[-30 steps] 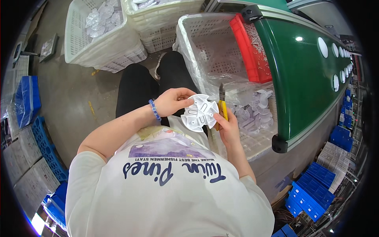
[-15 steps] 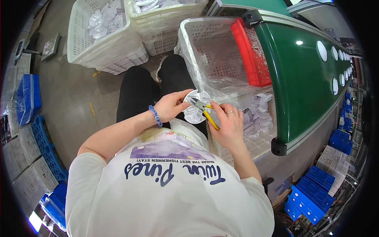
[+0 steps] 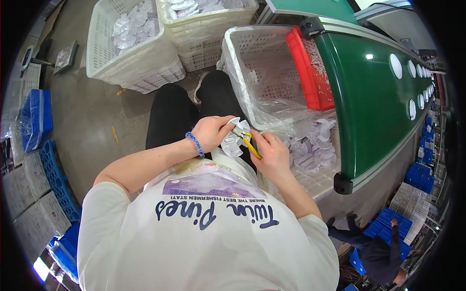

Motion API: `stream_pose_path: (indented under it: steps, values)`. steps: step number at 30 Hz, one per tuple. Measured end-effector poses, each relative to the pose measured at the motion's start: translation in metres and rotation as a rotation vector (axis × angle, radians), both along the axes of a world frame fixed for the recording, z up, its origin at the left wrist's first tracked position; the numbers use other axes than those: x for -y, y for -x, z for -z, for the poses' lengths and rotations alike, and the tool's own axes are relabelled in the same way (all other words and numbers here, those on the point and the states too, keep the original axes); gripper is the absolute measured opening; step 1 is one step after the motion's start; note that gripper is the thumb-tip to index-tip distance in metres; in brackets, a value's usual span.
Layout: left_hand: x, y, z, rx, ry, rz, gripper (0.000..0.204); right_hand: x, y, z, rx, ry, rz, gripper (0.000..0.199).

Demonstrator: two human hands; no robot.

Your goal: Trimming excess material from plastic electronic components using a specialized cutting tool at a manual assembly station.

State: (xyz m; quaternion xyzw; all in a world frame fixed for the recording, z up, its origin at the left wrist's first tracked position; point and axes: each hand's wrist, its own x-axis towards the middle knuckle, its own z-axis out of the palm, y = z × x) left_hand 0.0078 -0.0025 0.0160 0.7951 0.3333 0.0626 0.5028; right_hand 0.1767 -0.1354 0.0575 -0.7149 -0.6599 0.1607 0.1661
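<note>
Over my lap, my left hand (image 3: 212, 133) pinches the edge of a round white plastic part (image 3: 231, 143) with notches and ribs. My right hand (image 3: 271, 153) is closed round the yellow handles of a pair of cutting pliers (image 3: 252, 145). The metal jaws of the pliers lie against the middle of the part; whether they bite on anything is too small to tell. The part is tilted, and its left edge is hidden behind my left fingers. Several similar white parts (image 3: 318, 145) lie in a heap just right of my right hand.
A plastic-lined white crate (image 3: 232, 63) stands ahead, with a red tray (image 3: 302, 72) of small white pieces. On the right runs a green conveyor belt (image 3: 369, 102) carrying white discs. Two crates of white parts, one a white crate (image 3: 104, 60), stand ahead left. A person (image 3: 381, 257) is at lower right.
Both hands have moved slightly down and left with the part and pliers. The part is tilted more, and the pliers have turned. A person has come into view at lower right.
</note>
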Motion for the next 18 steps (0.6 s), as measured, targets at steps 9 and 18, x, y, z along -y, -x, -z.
stream_pose_path:
  steps: [9, 18]
  values:
    - [-0.005, -0.008, 0.02, -0.064, -0.183, 0.094, 0.029, 0.005, 0.003, 0.019, -0.152, 0.081, 0.12, 0.048]
    - [-0.001, 0.001, 0.01, -0.066, -0.139, 0.081, 0.029, 0.003, 0.014, 0.006, 0.01, 0.016, 0.088, 0.053]
